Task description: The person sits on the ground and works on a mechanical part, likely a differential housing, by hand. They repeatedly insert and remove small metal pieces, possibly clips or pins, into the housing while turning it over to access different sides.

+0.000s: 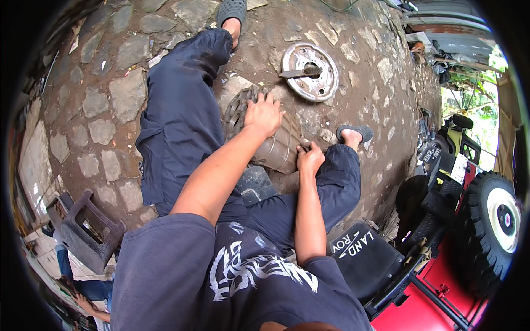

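A muddy brown tire [276, 151] with a blocky tread lies between my legs. My left hand [262, 116] grips its upper side, fingers bent over the tread. My right hand [309, 157] holds the right edge of the tire, lower down. Beyond the tire, a worn silver wheel rim [317, 88] lies flat on the ground, with a flat metal tool [292, 73] lying across its center hole. A dark flat surface [251, 182] shows beneath the tire, partly hidden by my arm.
Uneven stone paving [110, 99] surrounds me. At lower left stand a grey plastic stool [91, 237] and another person, partly seen, in blue jeans [94, 292]. At right, a red vehicle [419, 298] carries a mounted tire [477, 215] and black mudflap [353, 276], near a yellow-green vehicle [461, 149].
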